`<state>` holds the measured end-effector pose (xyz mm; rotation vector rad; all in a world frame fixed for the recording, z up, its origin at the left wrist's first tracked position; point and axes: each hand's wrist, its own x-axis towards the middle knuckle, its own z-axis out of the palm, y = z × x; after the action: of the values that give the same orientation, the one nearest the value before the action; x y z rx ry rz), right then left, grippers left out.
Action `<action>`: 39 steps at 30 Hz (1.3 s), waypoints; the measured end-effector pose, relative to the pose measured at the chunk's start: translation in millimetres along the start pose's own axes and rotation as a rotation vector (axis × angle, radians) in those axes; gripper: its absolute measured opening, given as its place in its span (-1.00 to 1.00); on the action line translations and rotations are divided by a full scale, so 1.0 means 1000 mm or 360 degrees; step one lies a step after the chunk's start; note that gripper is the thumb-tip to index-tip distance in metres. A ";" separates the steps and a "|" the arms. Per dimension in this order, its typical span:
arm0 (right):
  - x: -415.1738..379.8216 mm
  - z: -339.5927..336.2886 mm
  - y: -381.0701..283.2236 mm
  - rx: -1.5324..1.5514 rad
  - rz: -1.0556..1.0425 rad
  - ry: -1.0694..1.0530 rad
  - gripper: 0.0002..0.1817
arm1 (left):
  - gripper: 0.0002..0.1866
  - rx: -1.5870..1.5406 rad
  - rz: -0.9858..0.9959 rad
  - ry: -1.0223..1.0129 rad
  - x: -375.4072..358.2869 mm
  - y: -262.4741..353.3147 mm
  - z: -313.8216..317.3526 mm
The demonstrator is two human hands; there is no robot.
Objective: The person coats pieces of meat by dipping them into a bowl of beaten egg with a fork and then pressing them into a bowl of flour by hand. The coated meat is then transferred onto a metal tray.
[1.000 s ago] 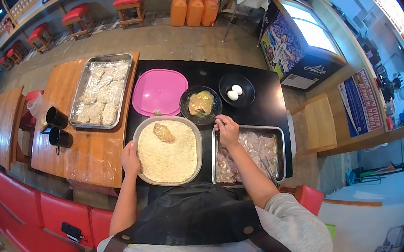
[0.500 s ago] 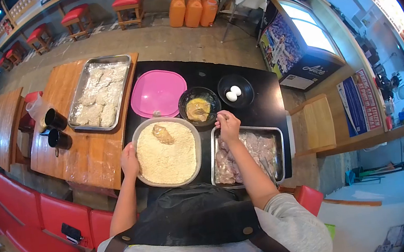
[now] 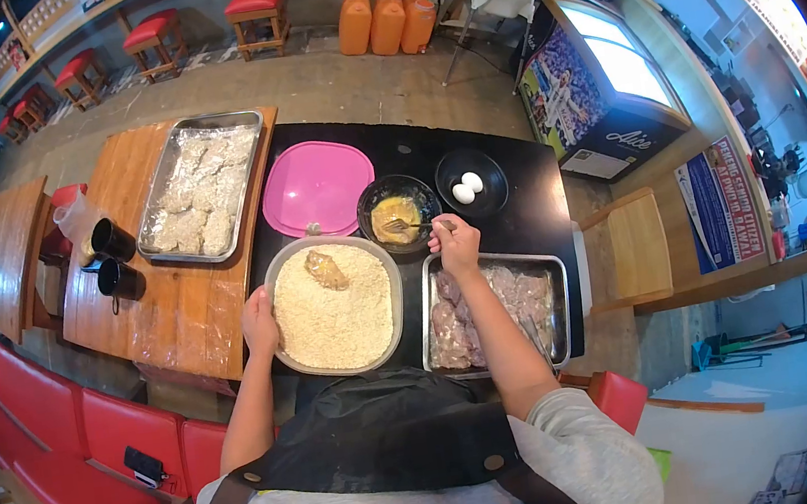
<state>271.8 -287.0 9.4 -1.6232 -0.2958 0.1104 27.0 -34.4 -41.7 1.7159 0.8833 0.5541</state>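
Your right hand (image 3: 456,243) pinches a fork (image 3: 410,225) between thumb and fingers, just outside the near right rim of a black bowl (image 3: 428,198). The fork's handle crosses that rim, and its tines meet a meat piece (image 3: 389,219) lying in yellow beaten egg.

Your left hand (image 3: 259,322) touches the left rim of a square-cornered tub of breadcrumbs (image 3: 338,310); whether its fingers clamp the wall, you cannot tell. One egg-coated piece (image 3: 326,270) lies on the crumbs, toward the far side.

The bowl sits close to the tub's far right corner, with a pink lid (image 3: 317,184) to its left and a black dish (image 3: 486,203) holding two white eggs (image 3: 467,188) to its right. Your right forearm passes over a metal tray of raw meat (image 3: 561,305), near the right edge of the black table (image 3: 536,167). A narrow strip of tabletop separates tub and tray; a wider stretch lies right of the dish. Leftward, a tray of breaded pieces (image 3: 200,188) rests on a wooden table (image 3: 179,310).
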 end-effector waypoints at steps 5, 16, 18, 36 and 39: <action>0.004 0.002 0.001 -0.0077 -0.0078 0.0028 -0.89 | -0.64 -0.0010 0.0019 -0.0007 0.000 0.000 0.001; 0.027 -0.017 0.000 -0.1058 -0.0674 0.0365 -0.84 | -0.65 -0.0082 -0.0030 -0.0020 -0.003 0.008 0.000; 0.028 -0.013 0.005 -0.0627 -0.0154 0.0465 -0.83 | -0.65 -0.0101 -0.0023 0.0003 -0.001 0.002 0.002; 0.027 0.005 0.061 0.0924 0.0560 0.0790 -0.95 | -0.64 -0.0008 0.0036 0.0013 0.002 -0.008 0.000; 0.027 0.004 0.062 0.0899 0.0599 0.0689 -0.94 | -0.64 0.0025 0.0054 0.0008 0.001 -0.002 -0.001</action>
<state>304.4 -279.5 -49.2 -1.0840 0.3537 0.1123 26.5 -32.9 -43.2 1.7469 0.8654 0.5759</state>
